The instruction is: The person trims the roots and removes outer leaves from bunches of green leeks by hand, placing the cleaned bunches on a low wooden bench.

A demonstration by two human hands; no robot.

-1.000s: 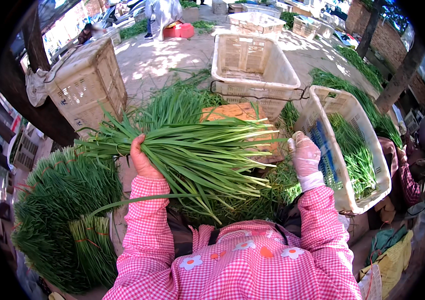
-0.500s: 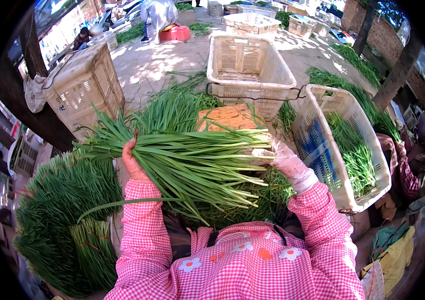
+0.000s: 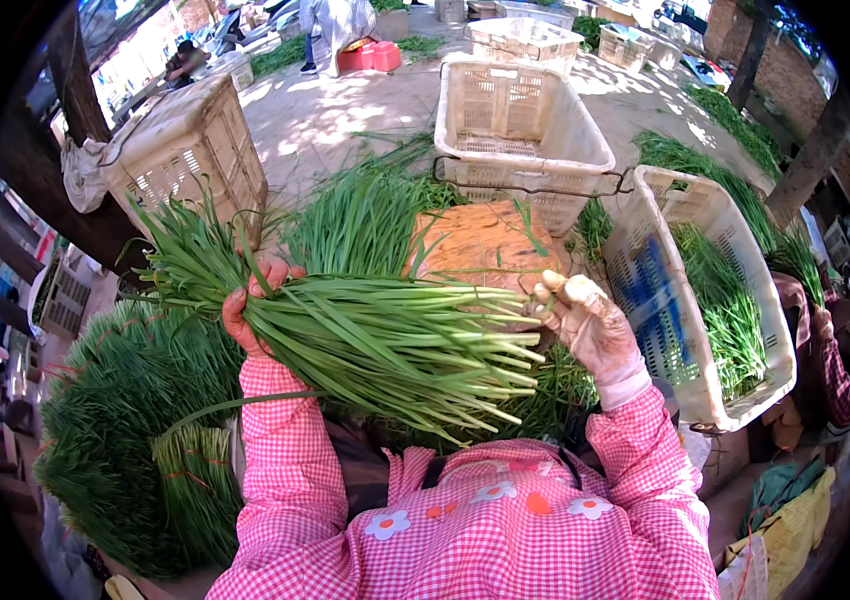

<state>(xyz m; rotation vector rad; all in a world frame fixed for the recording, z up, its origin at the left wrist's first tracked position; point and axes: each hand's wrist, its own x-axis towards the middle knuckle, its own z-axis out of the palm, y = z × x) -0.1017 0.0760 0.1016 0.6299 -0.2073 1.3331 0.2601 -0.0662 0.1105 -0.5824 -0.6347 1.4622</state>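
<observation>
My left hand [image 3: 253, 300] is wrapped round a thick bunch of garlic chives [image 3: 385, 325], held sideways over my lap. The leafy tips fan out to the left and the pale stem ends point right. One long leaf hangs loose below my left hand. Just past the stem ends, my right hand [image 3: 590, 325] is raised in a thin, whitish, see-through glove. Its fingers are curled in toward the thumb; what they hold, if anything, is too small to make out. Beyond the bunch, loose chives [image 3: 350, 225] lie beside an orange-brown block [image 3: 480, 240].
Tied chive bundles [image 3: 135, 400] are heaped at my left. An open pale crate [image 3: 525, 165] stands ahead; another crate [image 3: 645, 280], partly filled with greens, stands at right. A crate on end [image 3: 190, 150] is at far left. A co-worker's sleeve [image 3: 835, 365] shows at right.
My right hand has drawn away from the stem ends and lifted, its fingers now curled upward. The bunch has dipped slightly left in my left hand. The whole view has shifted a little.
</observation>
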